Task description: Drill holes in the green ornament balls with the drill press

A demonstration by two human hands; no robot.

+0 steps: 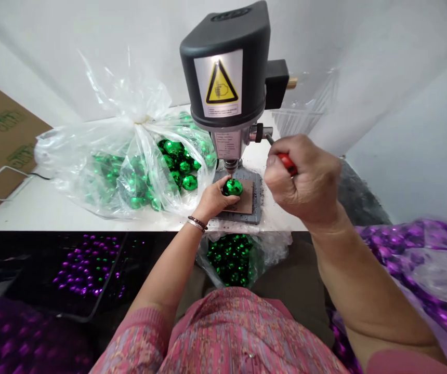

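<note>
My left hand (216, 198) is closed round the near left side of a shiny green faceted ball (233, 187), thumb and fingers on it. The ball rests on a brown square board (246, 200) over the grey base of a bench drill press (229, 67). Right above the ball stands the thin bit under the chuck (230, 166); whether it has entered the ball I cannot tell. On the right, my right hand (305, 179) is wrapped in a fist round the red-knobbed feed lever (287, 163) of the press.
An open clear plastic bag (102, 150) of green balls lies left of the press on the white table (24, 210). Another bag of green balls (229, 259) sits at my lap. Purple balls (422, 259) in bags lie at right, more at lower left. A cardboard box (3, 124) stands left.
</note>
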